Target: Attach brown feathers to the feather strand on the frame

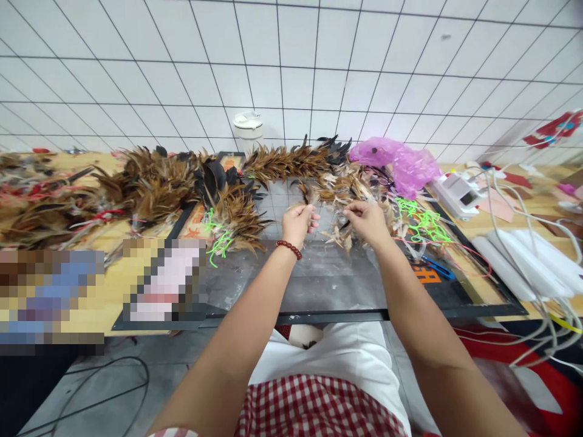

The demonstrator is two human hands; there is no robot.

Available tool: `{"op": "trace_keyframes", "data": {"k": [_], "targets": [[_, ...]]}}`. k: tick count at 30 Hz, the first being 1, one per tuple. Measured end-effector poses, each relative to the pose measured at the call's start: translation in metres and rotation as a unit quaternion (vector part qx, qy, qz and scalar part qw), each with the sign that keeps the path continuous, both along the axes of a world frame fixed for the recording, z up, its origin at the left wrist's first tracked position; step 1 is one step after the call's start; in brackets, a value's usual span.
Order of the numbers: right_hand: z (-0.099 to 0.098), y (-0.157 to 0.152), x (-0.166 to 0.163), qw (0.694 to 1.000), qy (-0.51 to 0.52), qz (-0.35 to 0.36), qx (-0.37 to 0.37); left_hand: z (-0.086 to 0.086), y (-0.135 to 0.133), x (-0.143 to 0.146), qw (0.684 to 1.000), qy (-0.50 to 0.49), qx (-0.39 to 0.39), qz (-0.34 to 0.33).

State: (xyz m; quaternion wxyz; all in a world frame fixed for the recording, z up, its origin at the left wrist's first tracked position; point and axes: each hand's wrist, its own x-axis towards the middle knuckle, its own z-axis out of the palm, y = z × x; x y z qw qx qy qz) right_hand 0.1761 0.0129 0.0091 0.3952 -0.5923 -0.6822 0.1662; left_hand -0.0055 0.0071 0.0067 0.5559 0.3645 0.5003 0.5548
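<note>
My left hand (298,224), with a beaded bracelet (289,247) at the wrist, is closed above the dark framed board (282,282). A small brown feather (310,193) sticks up from its fingers. To its right, my right hand (368,222) is pinched at the near edge of a pile of loose brown and pale feathers (341,185); what lies between its fingertips is too small to make out. A bundle of brown and black feathers (237,212) lies left of my hands, and a long feather strip (286,162) stretches behind them.
More feather bundles (155,182) cover the table's left side. Behind stands a white lidded container (248,128). To the right are a pink plastic bag (401,161), green strings (423,221), blue-handled scissors (439,267), a white device (458,194) and loose cables (542,303).
</note>
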Motion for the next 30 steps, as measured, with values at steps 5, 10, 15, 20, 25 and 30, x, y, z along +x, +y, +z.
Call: {"op": "trace_keyframes", "data": {"k": [5,10,15,20,25,30], "targets": [[-0.005,-0.009,-0.009,0.965,-0.226,0.111,0.076,-0.003,0.001,0.000,1.000,-0.020,0.002,0.011],[-0.010,-0.009,-0.020,0.967,-0.205,0.138,0.064,-0.005,0.001,0.000,0.999,-0.030,0.006,-0.009],[-0.004,-0.005,-0.027,0.973,0.208,0.102,0.005,0.001,-0.004,0.000,0.998,-0.040,-0.003,-0.045],[0.005,-0.007,-0.031,0.872,0.465,0.104,-0.111,0.006,-0.010,0.000,0.990,-0.080,-0.023,-0.116],[0.010,-0.009,-0.028,0.846,0.509,0.094,-0.126,0.008,-0.010,0.000,0.990,-0.066,-0.032,-0.122],[0.010,-0.008,-0.027,0.845,0.513,0.082,-0.126,0.010,-0.009,-0.001,0.992,-0.070,-0.056,-0.085]]}}
